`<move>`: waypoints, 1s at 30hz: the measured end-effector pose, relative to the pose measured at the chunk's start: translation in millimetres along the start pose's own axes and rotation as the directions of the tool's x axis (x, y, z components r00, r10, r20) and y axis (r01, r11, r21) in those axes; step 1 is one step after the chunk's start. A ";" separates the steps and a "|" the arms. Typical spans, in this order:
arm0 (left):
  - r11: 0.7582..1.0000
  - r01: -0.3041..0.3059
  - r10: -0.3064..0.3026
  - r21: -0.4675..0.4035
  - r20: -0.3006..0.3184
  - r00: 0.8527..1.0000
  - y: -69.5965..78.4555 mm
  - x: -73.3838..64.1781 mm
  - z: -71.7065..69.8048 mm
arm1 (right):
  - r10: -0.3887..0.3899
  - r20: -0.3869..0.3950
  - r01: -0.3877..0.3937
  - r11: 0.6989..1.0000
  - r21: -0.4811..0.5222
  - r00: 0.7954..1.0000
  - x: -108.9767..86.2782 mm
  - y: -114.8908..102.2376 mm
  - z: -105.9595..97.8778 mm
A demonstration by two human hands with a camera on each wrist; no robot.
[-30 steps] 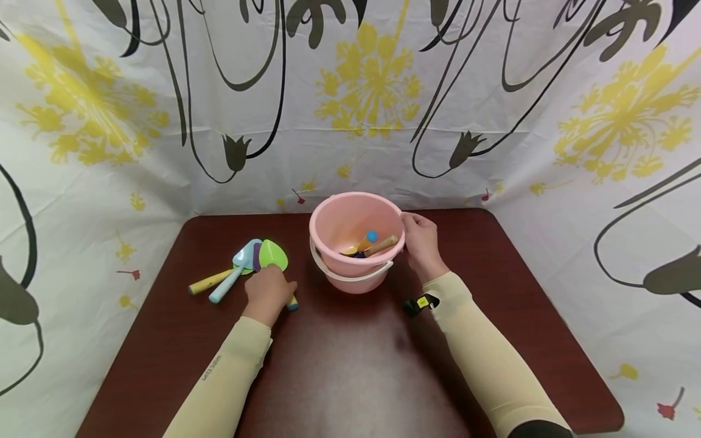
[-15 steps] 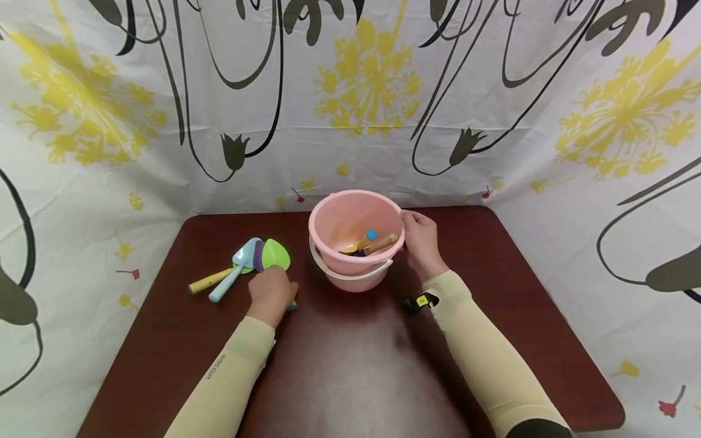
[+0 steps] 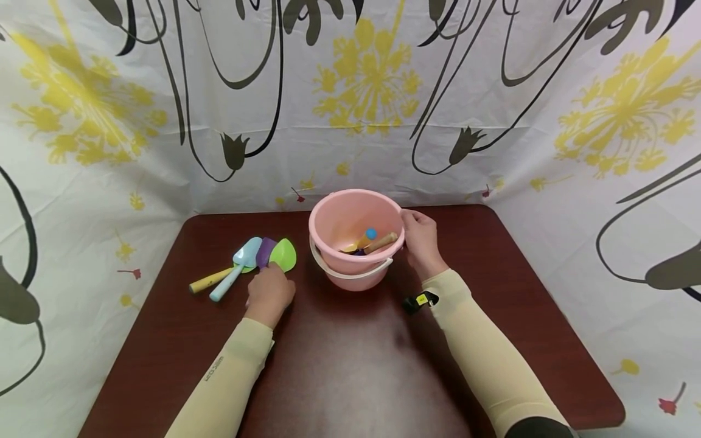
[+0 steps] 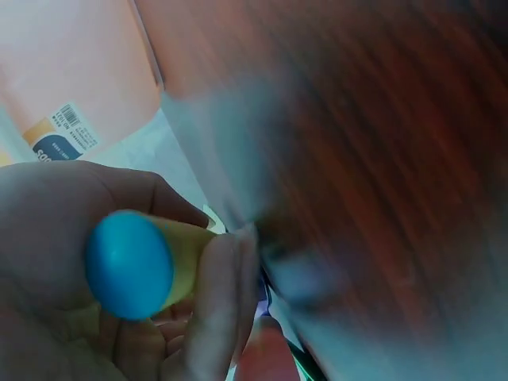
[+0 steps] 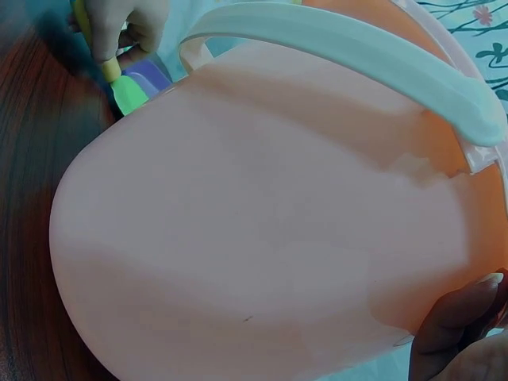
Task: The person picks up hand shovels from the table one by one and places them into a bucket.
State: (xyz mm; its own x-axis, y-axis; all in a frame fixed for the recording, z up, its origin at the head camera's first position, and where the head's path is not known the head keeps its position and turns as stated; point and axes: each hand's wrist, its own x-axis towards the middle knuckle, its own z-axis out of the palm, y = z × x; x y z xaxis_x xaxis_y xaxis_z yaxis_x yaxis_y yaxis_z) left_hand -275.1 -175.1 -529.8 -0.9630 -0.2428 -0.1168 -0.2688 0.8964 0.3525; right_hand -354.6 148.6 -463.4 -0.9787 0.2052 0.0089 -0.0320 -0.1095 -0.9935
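Worktop (image 3: pixel 350 359) bearing 1 pink bucket (image 3: pixel 345 222), its rim pinched by the right hand (image 3: pixel 423 244); left of the bucket, the left hand (image 3: pixel 270 293), grasping 1 yellow-handled green shovel (image 3: pixel 283 254), its blade just beside 1 purple scoop (image 3: pixel 265 252).

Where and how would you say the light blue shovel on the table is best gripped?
I would probably pinch mid-handle, coming from above on the near side: the light blue shovel lies with its slim handle pointing near-left, while its blade sits close beside the purple scoop.
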 end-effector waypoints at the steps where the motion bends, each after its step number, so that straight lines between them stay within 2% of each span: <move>1: 1.000 0.006 -0.006 -0.009 0.006 1.000 0.3 -0.3 -0.8 | -0.003 -0.001 0.003 1.000 0.003 1.000 -0.1 0.1 0.0; 4: 1.000 0.010 -0.010 -0.018 0.013 1.000 0.9 -1.0 -4.0 | -0.007 -0.003 0.007 1.000 0.009 1.000 -0.8 0.3 -0.4; 7: 1.000 -0.001 0.001 -0.031 -0.008 1.000 -0.4 -0.7 -6.4 | -0.009 -0.003 0.009 1.000 0.013 1.000 -1.0 0.6 -1.3; 10: 0.998 -0.060 0.058 -0.027 -0.065 0.996 -4.5 0.9 -6.8 | -0.012 0.001 0.012 1.000 0.011 1.000 -1.7 0.1 -1.8; 14: 0.989 -0.148 0.142 -0.027 -0.150 0.978 -10.4 2.5 -7.2 | -0.018 0.008 0.018 1.000 0.004 1.000 -2.5 -1.0 -2.2; 20: 0.974 -0.216 0.199 -0.062 -0.216 0.956 -15.0 2.0 -10.3 | -0.017 0.013 0.017 1.000 -0.006 1.000 -2.2 -0.8 -3.1; 25: 0.964 -0.247 0.218 -0.101 -0.232 0.948 -19.3 1.3 -13.4 | -0.013 0.009 0.013 1.000 0.000 1.000 -1.7 -0.4 -1.7; 30: 0.959 -0.242 0.208 -0.147 -0.214 0.954 -20.5 -1.2 -19.8 | -0.010 0.001 0.010 1.000 0.004 1.000 -0.9 -0.3 -0.4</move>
State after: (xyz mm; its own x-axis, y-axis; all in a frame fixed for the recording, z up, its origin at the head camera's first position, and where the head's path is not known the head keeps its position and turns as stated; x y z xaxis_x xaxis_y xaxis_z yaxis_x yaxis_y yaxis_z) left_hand -268.9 -200.5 -518.5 -0.9791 -0.1244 0.1610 -0.0271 0.8639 0.5029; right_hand -353.6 148.9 -463.1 -0.9786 0.2051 0.0187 -0.0424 -0.1117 -0.9928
